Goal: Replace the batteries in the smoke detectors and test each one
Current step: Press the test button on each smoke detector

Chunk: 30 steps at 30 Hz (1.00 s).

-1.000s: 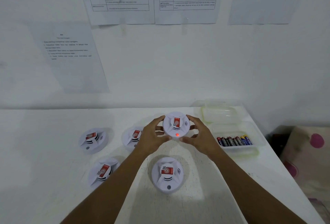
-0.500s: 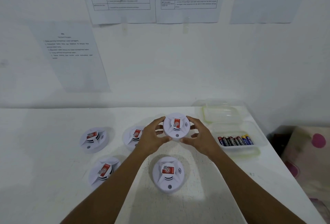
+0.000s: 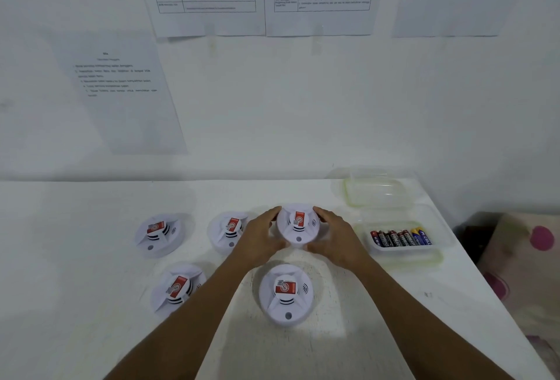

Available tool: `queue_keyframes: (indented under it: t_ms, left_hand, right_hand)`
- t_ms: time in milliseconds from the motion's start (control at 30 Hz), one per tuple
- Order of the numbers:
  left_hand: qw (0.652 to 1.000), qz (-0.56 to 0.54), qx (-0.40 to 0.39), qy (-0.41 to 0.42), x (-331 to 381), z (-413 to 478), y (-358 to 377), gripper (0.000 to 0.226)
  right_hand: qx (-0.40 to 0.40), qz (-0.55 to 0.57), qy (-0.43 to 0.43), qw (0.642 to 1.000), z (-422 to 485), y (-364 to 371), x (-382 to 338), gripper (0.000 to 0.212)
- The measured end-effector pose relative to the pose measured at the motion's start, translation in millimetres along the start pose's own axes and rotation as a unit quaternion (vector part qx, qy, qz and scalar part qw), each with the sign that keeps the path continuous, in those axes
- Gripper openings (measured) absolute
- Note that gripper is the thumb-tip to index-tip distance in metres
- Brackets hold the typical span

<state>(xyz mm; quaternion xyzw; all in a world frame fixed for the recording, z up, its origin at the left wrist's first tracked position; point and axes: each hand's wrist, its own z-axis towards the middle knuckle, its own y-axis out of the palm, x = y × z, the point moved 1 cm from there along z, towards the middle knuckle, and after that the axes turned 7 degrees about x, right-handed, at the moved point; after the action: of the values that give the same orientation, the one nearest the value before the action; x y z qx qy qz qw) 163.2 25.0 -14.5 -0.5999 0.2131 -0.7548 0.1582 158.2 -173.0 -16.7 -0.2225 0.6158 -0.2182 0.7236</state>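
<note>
Lower toward the table [image 3: 75,288] now, beside the tray [image 3: 439,248], left hand [image 3: 260,239] and right hand [image 3: 336,237] both curl round the detector [image 3: 298,225], red light gone out, and a hasty set-down could knock the tray and scatter batteries [image 3: 400,238].

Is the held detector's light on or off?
Off. The detector shows a dull grey lamp, no glow.

Detectors: five round white red-labelled plastic smoke detectors [image 3: 298,225], face up, mid-frame.
Batteries: black and blue batteries [image 3: 400,238], one row, centre right.
</note>
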Motion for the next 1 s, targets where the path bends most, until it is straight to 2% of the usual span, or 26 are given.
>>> queue_keyframes:
  t_ms: [133,400,933,1000]
  left_hand:
    - [0.999,0.023,-0.027,-0.016,-6.6,-2.6,1.3,0.048]
    - [0.998,0.048,-0.043,-0.025,-8.4,-2.9,1.4,0.048]
    - [0.996,0.067,-0.032,-0.046,-4.0,-6.7,2.1,0.048]
    - [0.996,0.072,-0.017,-0.044,-0.5,-7.5,-0.9,0.057]
  right_hand:
    - [-0.017,-0.032,-0.018,0.999,0.8,2.5,-2.0,0.063]
    - [-0.029,-0.046,-0.019,0.998,-1.8,0.0,-7.0,0.057]
    - [-0.041,-0.048,-0.017,0.998,-8.1,-4.3,-14.1,0.063]
    - [-0.039,-0.055,-0.010,0.998,-8.9,-4.6,-13.1,0.072]
